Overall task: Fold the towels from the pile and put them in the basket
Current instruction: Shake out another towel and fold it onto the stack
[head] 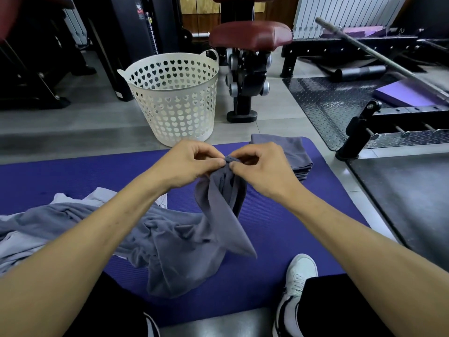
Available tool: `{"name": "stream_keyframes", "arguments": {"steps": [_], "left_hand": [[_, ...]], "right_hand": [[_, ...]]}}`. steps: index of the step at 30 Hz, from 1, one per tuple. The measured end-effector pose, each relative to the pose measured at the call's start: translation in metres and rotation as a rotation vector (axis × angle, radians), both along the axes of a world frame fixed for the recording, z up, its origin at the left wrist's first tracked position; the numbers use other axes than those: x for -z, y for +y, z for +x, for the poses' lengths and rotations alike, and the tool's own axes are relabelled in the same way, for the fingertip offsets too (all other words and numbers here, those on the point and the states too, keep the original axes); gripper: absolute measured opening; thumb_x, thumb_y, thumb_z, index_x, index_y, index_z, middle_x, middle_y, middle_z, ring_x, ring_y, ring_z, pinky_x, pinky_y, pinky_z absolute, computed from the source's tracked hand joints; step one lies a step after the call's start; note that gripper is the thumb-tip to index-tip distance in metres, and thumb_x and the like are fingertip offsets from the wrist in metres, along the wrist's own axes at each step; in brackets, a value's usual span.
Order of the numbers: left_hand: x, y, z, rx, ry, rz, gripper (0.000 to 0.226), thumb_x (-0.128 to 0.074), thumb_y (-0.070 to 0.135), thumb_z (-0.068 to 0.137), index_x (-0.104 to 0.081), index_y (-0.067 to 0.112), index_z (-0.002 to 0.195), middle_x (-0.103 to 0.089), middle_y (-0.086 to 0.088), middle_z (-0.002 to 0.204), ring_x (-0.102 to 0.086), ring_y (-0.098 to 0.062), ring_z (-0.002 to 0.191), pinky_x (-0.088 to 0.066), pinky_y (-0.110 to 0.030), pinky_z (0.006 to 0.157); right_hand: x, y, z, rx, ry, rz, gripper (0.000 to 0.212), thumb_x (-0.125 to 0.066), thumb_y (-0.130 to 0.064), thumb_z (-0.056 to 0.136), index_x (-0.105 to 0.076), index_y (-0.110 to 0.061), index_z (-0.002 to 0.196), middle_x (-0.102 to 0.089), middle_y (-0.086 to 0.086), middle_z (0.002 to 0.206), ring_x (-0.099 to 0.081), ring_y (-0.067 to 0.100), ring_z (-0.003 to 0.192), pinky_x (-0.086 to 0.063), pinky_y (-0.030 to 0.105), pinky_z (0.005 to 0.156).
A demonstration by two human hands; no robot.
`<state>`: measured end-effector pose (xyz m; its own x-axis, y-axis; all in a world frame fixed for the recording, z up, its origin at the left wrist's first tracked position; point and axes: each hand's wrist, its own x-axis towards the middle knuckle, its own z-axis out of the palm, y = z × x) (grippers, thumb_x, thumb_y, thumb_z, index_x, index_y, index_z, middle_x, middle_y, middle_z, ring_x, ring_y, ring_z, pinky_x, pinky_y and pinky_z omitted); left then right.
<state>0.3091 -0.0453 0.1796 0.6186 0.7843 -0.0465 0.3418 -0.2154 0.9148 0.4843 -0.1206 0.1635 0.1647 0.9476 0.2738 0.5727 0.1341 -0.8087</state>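
No legible text; label on black machine [140, 11] too blurred.

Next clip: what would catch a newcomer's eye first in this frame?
First, the two hands at centre: the left hand and right hand pinch the top edge of a grey towel that hangs down over the purple mat. Beyond them, on the floor, stands the white basket with heart-shaped holes. A loose pile of towels sprawls at left, and a folded stack sits at the mat's far right.
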Motion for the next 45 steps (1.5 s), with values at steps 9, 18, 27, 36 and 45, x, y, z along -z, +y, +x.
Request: {"name": "stream_keyframes", "arguments": {"steps": [9, 18, 27, 36, 45], "left_hand": [[0.046, 0.001, 0.019, -0.177, 0.244, 0.266, 0.012, -0.074, 0.020, 0.084, -0.064, 0.018, 0.090, -0.064, 0.009, 0.080, -0.055, 0.006, 0.065, -0.039, -0.006, 0.058], [0.066, 0.016, 0.020, -0.171, 0.397, 0.131, 0.015, -0.058, 0.010, 0.091, -0.067, 0.017, 0.082, -0.071, -0.004, 0.085, -0.063, -0.022, 0.082, -0.048, -0.030, 0.070], [0.014, 0.014, 0.015, -0.039, 0.107, 0.294, 0.019, -0.057, 0.012, 0.097, -0.072, 0.024, 0.093, -0.070, 0.016, 0.085, -0.059, 0.002, 0.080, -0.044, -0.017, 0.080], [0.004, 0.006, 0.007, 0.052, 0.051, 0.318, 0.019, -0.062, 0.009, 0.095, -0.075, 0.022, 0.098, -0.075, 0.008, 0.097, -0.066, -0.004, 0.096, -0.047, -0.017, 0.091], [0.006, 0.004, 0.005, 0.023, 0.081, 0.307, 0.014, -0.069, 0.011, 0.091, -0.072, 0.023, 0.083, -0.070, 0.017, 0.077, -0.059, 0.010, 0.070, -0.043, -0.009, 0.073]], "right_hand": [[-0.009, 0.014, 0.011, 0.327, 0.156, -0.008, 0.008, -0.072, -0.014, 0.082, -0.075, -0.012, 0.075, -0.072, -0.002, 0.067, -0.064, 0.008, 0.059, -0.051, 0.022, 0.053], [-0.002, 0.014, 0.026, 0.342, 0.052, -0.008, 0.007, -0.068, -0.009, 0.084, -0.072, -0.014, 0.082, -0.062, -0.012, 0.062, -0.056, -0.002, 0.054, -0.042, 0.009, 0.050], [0.008, 0.014, 0.032, 0.107, -0.073, 0.000, 0.018, -0.070, -0.011, 0.087, -0.076, -0.016, 0.102, -0.068, -0.019, 0.082, -0.063, -0.007, 0.075, -0.048, 0.008, 0.072], [0.002, 0.007, 0.013, 0.001, 0.118, 0.020, 0.018, -0.081, -0.021, 0.080, -0.078, -0.022, 0.098, -0.074, -0.005, 0.079, -0.067, 0.018, 0.071, -0.054, 0.028, 0.070], [0.007, 0.009, -0.005, 0.069, -0.018, 0.051, 0.016, -0.072, -0.012, 0.074, -0.067, -0.001, 0.064, -0.056, 0.018, 0.057, -0.036, 0.006, 0.051, -0.034, 0.024, 0.048]]}}
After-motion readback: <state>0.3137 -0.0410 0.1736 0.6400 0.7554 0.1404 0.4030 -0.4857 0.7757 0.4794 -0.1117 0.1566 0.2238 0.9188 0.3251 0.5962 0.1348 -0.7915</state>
